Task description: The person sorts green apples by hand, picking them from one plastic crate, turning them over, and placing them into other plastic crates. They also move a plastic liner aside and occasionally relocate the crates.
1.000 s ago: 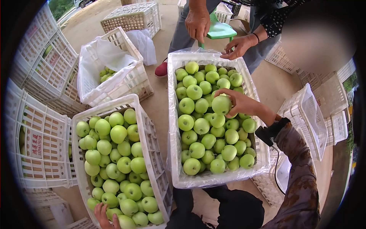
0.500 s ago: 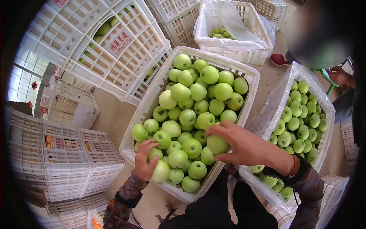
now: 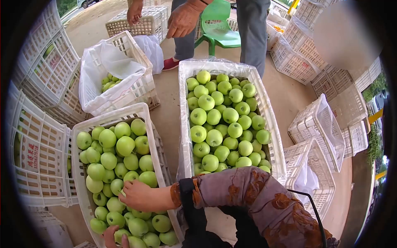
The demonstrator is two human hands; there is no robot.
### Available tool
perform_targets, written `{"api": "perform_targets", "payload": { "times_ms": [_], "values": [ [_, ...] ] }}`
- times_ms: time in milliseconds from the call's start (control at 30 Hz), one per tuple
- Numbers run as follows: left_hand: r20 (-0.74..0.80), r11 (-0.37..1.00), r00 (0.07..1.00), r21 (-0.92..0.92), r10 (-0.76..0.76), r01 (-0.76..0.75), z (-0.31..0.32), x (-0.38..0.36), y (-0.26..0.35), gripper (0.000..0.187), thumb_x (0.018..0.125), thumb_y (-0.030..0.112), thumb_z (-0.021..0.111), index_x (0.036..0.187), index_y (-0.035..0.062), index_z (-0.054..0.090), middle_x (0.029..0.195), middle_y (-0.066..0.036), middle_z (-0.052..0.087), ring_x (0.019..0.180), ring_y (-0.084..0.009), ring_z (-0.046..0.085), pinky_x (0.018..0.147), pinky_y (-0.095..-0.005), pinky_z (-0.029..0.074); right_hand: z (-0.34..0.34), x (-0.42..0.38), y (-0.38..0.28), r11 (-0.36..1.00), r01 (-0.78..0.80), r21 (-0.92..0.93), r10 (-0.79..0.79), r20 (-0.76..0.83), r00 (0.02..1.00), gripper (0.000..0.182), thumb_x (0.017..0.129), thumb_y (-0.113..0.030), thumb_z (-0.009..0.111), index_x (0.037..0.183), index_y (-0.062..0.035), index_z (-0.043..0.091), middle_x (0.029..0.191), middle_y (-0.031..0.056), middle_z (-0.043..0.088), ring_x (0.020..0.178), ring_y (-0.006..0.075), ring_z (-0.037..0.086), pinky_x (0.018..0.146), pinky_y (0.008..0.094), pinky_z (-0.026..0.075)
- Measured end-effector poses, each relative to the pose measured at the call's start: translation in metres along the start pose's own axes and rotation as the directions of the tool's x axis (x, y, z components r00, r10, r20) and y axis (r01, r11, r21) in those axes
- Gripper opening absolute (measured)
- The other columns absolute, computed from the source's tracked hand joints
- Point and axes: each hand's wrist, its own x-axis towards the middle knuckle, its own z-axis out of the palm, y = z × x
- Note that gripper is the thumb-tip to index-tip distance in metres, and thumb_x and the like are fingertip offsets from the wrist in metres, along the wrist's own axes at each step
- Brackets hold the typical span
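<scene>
Green apples (image 3: 125, 146) fill the white crate (image 3: 76, 165) at the lower left. My right hand (image 3: 142, 196) reaches into it from the right, fingers curled over a green apple that the hand mostly hides. At the crate's bottom left edge my left hand (image 3: 112, 237) shows only in part, its thumb and a finger apart beside an apple, holding nothing that I can see. To the right stands a second white crate (image 3: 278, 153), lined with clear plastic and full of green apples (image 3: 235, 129). My right forearm crosses its near end.
Behind the left crate stands a white-lined crate (image 3: 142, 87) with a few apples. Crates (image 3: 35, 163) are stacked at the left, others (image 3: 316, 128) at the right. A person (image 3: 184, 18) stands at the back near a green chair (image 3: 219, 31).
The view has swung right, so the apple crates sit further left and the second crate is central. The other person now stands in view at the top. My right hand is lower among the apples.
</scene>
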Motion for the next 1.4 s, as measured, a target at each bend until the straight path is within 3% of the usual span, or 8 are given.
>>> {"api": "perform_targets", "payload": {
  "times_ms": [167,233,367,733,867,967,1200,1400],
  "values": [
    [0.539,0.887,0.841,0.365,0.047,-0.283,0.004,0.064,0.046,0.054,0.088,0.029,0.067,0.133,0.0061,0.048,0.131,-0.017,0.054,0.116,-0.0347,0.052,0.098,-0.0493,0.038,-0.078,-0.044,0.047,0.995,0.071,0.075,-0.078,0.098,0.992,0.026,0.072,-0.016,0.065,0.093,-0.0042,0.058,0.079,0.0071,0.058,0.078,0.0258,0.06,0.058,0.036,0.047],
    [0.679,0.895,0.734,0.322,0.009,-0.309,0.013,0.075,0.061,0.058,0.084,0.04,0.062,0.129,0.0065,0.048,0.112,-0.021,0.054,0.104,-0.0354,0.051,0.095,-0.0454,0.039,-0.143,-0.072,0.077,0.963,-0.227,0.143,0.172,0.321,0.932,0.024,0.076,-0.015,0.064,0.096,-0.0028,0.057,0.081,0.0134,0.06,0.078,0.0342,0.062,0.063,0.0446,0.05],
    [0.712,0.83,0.702,0.4,-0.014,-0.389,0.036,0.084,0.056,0.061,0.08,0.042,0.064,0.129,0.0082,0.051,0.101,-0.023,0.057,0.096,-0.0371,0.056,0.087,-0.0458,0.044,-0.198,-0.163,0.156,0.701,-0.687,-0.19,0.709,0.279,0.647,0.038,0.079,-0.02,0.064,0.114,-0.005,0.057,0.094,0.0176,0.063,0.092,0.0372,0.06,0.078,0.0461,0.047],
    [0.621,0.847,0.781,0.449,-0.066,-0.286,0.043,0.085,0.066,0.067,0.07,0.035,0.076,0.13,0.0163,0.052,0.087,-0.017,0.06,0.078,-0.0332,0.06,0.069,-0.0433,0.049,-0.153,-0.252,0.232,0.617,-0.779,-0.111,0.756,0.356,0.549,0.062,0.066,-0.024,0.073,0.121,-0.0065,0.052,0.097,0.0187,0.062,0.087,0.0325,0.062,0.078,0.0426,0.05],
    [0.591,0.792,0.805,0.468,0.049,-0.391,0.036,0.068,0.074,0.066,0.069,0.031,0.077,0.128,0.0157,0.053,0.095,-0.019,0.06,0.082,-0.0333,0.061,0.071,-0.0435,0.05,-0.184,-0.254,0.233,0.295,-0.848,0.441,0.784,0.396,0.478,0.044,0.075,-0.022,0.068,0.115,-0.0085,0.057,0.096,0.007,0.06,0.087,0.0184,0.062,0.072,0.0333,0.054],
    [0.55,0.817,0.835,0.471,0.023,-0.333,0.037,0.061,0.078,0.064,0.067,0.022,0.079,0.126,0.0156,0.055,0.106,-0.019,0.058,0.097,-0.0359,0.058,0.078,-0.0439,0.049,-0.173,-0.259,0.245,-0.355,-0.493,0.794,0.708,0.573,0.414,0.034,0.083,-0.031,0.066,0.108,-0.0077,0.06,0.097,0.0037,0.06,0.09,0.0146,0.061,0.074,0.0306,0.054],
    [0.562,0.915,0.824,0.367,-0.073,-0.17,0.04,0.084,0.068,0.057,0.082,0.036,0.068,0.132,0.0152,0.049,0.092,-0.021,0.062,0.078,-0.0374,0.063,0.069,-0.046,0.051,-0.144,-0.214,0.256,0.513,-0.84,0.178,0.839,0.101,0.534,0.056,0.078,-0.039,0.07,0.123,-0.0109,0.052,0.099,0.013,0.063,0.089,0.03,0.061,0.079,0.0404,0.049],
    [0.687,0.859,0.72,0.421,-0.092,-0.291,0.055,0.1,0.055,0.065,0.081,0.048,0.066,0.136,0.018,0.046,0.084,-0.02,0.061,0.077,-0.0383,0.062,0.069,-0.0472,0.05,-0.144,-0.183,0.25,0.545,-0.83,-0.118,0.826,0.244,0.508,0.072,0.074,-0.038,0.071,0.135,-0.0141,0.044,0.102,0.0215,0.065,0.096,0.0392,0.062,0.083,0.0477,0.048]
  ]
}}
